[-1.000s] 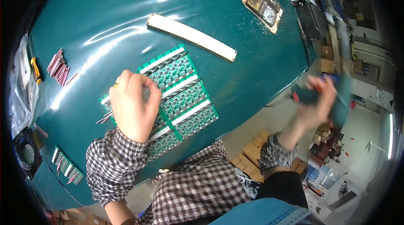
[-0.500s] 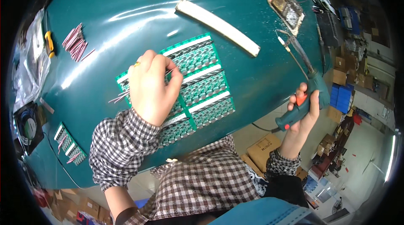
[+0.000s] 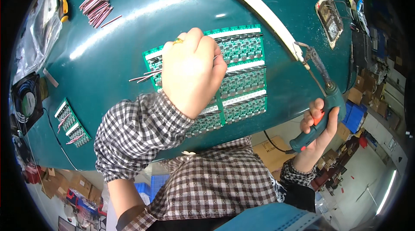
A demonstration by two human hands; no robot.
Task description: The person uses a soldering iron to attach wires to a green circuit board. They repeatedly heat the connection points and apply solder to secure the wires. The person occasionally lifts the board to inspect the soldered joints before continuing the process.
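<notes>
My left hand [image 3: 190,71] is closed over the left part of a green circuit board panel [image 3: 244,49]. Thin red and white wires [image 3: 145,76] stick out from its left side, apparently held in the fingers; the fingertips are partly hidden. My right hand [image 3: 317,127] grips a dark green soldering gun [image 3: 333,101] with an orange-red trigger. The gun's tip lies at the near end of a long whitish bar [image 3: 268,17], beyond the panel's right side; whether it touches cannot be told. Black-and-white rows run across the panel.
A bundle of red and white wires [image 3: 97,6] lies far left, near a yellow-handled tool [image 3: 64,6]. A small board with wires [image 3: 72,123] and a black fan [image 3: 28,101] are at left. A stained metal tray [image 3: 329,19] is at far right.
The whole view has shifted, so bench items sit farther right and mostly higher. The soldering gun has moved left relative to the bench, its tip now at the whitish bar's end.
</notes>
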